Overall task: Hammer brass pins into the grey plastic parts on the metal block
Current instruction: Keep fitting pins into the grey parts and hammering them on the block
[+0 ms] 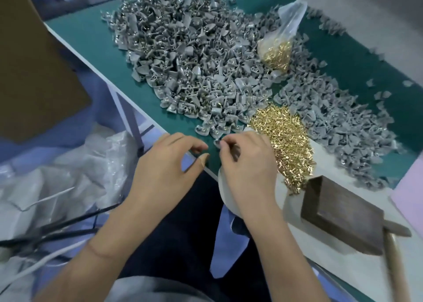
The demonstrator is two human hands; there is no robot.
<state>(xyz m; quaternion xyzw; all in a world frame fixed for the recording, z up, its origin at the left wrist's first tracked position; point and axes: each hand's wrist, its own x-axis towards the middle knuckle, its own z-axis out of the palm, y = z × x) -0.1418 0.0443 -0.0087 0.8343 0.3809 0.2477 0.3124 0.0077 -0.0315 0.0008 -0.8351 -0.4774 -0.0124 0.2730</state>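
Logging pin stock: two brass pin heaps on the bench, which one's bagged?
The far heap of brass pins, inside the clear plastic bag. The near heap, beside the right hand, lies loose.

Right hand [246,162] pinches grey part [218,143]; left hand [164,164] beside.

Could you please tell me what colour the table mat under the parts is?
The mat is teal green, seen in the head view.

hammer [394,253] handle cut off btm
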